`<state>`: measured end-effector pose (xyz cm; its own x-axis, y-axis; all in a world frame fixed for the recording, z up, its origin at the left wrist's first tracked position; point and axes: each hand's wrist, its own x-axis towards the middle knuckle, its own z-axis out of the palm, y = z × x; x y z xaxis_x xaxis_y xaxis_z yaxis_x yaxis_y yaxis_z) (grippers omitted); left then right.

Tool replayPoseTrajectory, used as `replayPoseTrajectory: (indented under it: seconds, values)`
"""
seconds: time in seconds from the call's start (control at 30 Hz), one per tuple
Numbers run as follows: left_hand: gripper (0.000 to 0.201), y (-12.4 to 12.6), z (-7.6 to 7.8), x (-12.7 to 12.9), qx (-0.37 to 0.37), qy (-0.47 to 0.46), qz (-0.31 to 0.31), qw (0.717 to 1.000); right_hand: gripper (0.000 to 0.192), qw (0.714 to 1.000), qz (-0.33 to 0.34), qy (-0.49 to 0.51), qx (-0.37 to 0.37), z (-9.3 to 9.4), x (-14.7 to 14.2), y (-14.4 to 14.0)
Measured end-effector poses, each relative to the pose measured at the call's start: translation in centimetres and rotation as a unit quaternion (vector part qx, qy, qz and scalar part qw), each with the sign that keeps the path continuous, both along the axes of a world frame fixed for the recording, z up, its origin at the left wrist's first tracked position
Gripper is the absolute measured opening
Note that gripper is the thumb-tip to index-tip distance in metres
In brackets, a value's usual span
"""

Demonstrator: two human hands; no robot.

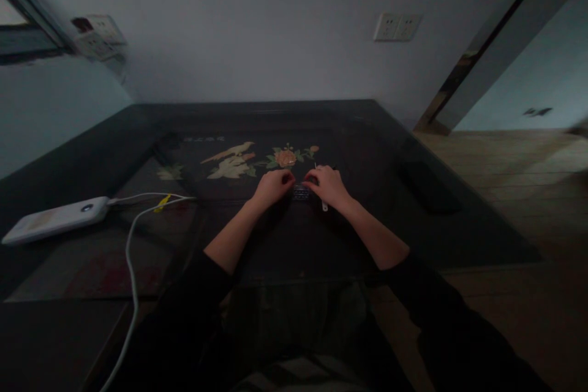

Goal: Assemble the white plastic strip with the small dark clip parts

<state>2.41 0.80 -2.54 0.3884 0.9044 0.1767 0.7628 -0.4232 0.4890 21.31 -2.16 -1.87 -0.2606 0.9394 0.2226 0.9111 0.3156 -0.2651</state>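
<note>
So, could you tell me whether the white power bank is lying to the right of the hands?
No, the white power bank lies far left of both hands, on the dark table.

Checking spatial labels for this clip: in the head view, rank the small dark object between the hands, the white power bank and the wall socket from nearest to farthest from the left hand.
From the left hand:
1. Small dark object, just right of it, between both hands.
2. White power bank, far left on the table.
3. Wall socket, up on the wall, right.
</note>
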Motion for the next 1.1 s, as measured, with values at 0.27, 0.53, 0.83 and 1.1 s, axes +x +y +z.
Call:
replayPoseTrajectory:
  seconds: [0.27, 0.53, 0.83, 1.1]
  values:
    - [0.021, 0.2, 0.3, -0.3, -0.035, -0.002, -0.040, 0.999, 0.057, 0.997, 0.040, -0.057, -0.030, 0.1, 0.1, -0.6]
    - [0.019, 0.3, -0.1, -0.3, -0.015, 0.012, -0.047, 0.999, 0.051, 0.997, 0.053, -0.059, -0.011, -0.2, -0.4, -0.7]
    - [0.022, -0.2, 0.3, 0.5, -0.013, -0.133, -0.010, 0.991, 0.040, 0.997, 0.074, 0.006, 0.016, 1.1, 1.1, 0.2]
    - [0.024, -2.5, -0.6, 2.7, 0.048, -0.120, -0.090, 0.988, 0.039, 0.996, -0.013, 0.084, 0.036, 2.1, 7.7, 2.2]
